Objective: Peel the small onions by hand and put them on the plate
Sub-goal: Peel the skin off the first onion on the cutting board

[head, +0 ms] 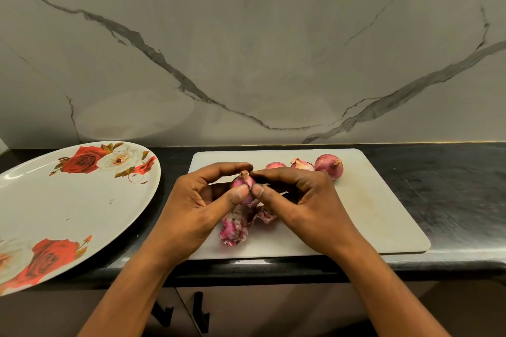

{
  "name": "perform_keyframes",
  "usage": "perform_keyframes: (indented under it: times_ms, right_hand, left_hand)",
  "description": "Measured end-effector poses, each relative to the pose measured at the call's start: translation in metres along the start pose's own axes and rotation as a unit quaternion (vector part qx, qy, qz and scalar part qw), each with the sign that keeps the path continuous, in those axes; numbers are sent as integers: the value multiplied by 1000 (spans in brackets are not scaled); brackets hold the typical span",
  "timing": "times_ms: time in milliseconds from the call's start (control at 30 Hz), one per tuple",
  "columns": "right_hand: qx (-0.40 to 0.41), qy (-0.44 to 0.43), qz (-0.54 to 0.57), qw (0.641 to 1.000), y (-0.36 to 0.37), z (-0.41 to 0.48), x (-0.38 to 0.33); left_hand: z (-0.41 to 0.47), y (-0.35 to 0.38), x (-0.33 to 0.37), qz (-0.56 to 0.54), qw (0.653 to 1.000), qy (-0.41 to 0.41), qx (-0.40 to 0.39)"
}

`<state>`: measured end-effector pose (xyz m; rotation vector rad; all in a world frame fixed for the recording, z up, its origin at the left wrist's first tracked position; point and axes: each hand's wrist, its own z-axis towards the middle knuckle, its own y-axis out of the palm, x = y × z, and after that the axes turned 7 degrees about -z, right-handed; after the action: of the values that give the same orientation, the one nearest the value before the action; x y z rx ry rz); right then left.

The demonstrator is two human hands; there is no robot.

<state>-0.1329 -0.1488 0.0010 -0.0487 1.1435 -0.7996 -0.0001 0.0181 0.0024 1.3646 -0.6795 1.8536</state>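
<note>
- My left hand (197, 200) and right hand (304, 197) both pinch one small onion (243, 186) over the cutting board (369, 213), mid-peel.
- Next, I judge: strip remaining skin, then carry it left to the floral plate (82, 200).

Left hand (195, 201), right hand (308, 200): fingertip grip

Before me a white cutting board (383, 213) lies flat on the black desk (451, 186), backed by a grey-veined marble wall (273, 49). Under the desk's edge hang two dark cabinet handles (198, 312).
</note>
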Motion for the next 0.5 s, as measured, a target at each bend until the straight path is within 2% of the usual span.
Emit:
perform_keyframes:
  times_ms: [200, 333, 500]
  right_hand:
    - [4, 5, 23, 1000, 0, 2, 3]
    - [43, 14, 31, 998, -2, -1, 5]
    - [37, 32, 35, 998, -2, 1, 8]
  left_hand:
    - [0, 2, -1, -15, 1000, -8, 14]
    - [-2, 6, -1, 18, 1000, -3, 25]
    - [-3, 7, -3, 26, 999, -1, 39]
